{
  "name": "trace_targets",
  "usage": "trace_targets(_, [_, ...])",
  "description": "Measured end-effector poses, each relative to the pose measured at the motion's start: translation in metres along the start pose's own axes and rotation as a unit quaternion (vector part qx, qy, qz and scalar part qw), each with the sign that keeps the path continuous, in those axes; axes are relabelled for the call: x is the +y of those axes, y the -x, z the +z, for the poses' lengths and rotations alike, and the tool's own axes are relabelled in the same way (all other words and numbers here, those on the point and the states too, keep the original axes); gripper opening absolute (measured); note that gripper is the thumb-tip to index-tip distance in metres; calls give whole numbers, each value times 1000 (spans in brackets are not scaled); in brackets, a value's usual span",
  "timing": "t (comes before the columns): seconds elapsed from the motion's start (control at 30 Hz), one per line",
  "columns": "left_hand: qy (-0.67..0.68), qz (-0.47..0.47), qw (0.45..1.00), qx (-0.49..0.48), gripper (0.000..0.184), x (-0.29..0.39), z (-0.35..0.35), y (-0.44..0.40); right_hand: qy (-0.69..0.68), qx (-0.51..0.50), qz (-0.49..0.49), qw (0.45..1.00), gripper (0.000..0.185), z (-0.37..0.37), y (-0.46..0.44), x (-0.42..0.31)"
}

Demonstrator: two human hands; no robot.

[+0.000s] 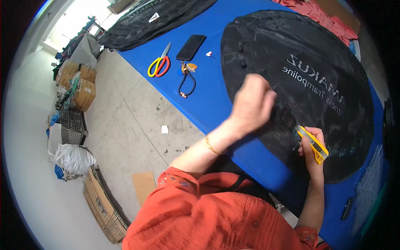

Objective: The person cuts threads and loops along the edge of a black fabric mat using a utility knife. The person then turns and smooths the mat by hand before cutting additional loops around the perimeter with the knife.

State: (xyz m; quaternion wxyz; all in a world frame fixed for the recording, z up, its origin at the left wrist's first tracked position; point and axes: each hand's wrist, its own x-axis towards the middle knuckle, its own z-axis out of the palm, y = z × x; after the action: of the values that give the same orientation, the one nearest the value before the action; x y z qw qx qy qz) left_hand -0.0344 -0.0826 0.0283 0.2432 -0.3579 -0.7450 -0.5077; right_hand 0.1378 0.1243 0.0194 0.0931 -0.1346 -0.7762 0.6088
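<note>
A round black trampoline mat lies on the blue table, its white lettering reversed. Yellow and held upright at an angle, a utility knife is gripped in my right hand, its front end at the mat's near part. My left hand hovers over the mat's left side, fingers curled together and blurred by motion. Whatever may be pinched in it is hidden. Between both hands, the mat shows a dark, rumpled patch with loose threads.
On the blue table lie scissors with yellow and red handles, a black phone, and a keyring strap. Another black mat sits at the far left. Cartons and a wire crate line the wall.
</note>
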Motion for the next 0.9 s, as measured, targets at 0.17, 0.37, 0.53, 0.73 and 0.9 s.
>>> trace_targets(0.17, [-215,-53,970,101,10,-83,-111,-30,-3,6,-4,1000,32,0,1,-2])
trace_targets(0.37, [-461,-253,850,15,26,-225,-225,-31,0,1,-8,1000,31,-2,-1,3])
trace_targets(0.53, [-457,-327,820,-103,44,-259,-237,-29,-4,16,0,1000,33,3,2,-5])
trace_targets(0.73, [-488,-358,777,-173,34,-268,-253,-52,2,23,10,1000,33,4,3,-7])
trace_targets(0.9, [-312,-498,782,-207,30,-254,-273,-61,0,14,9,1000,33,3,3,-9])
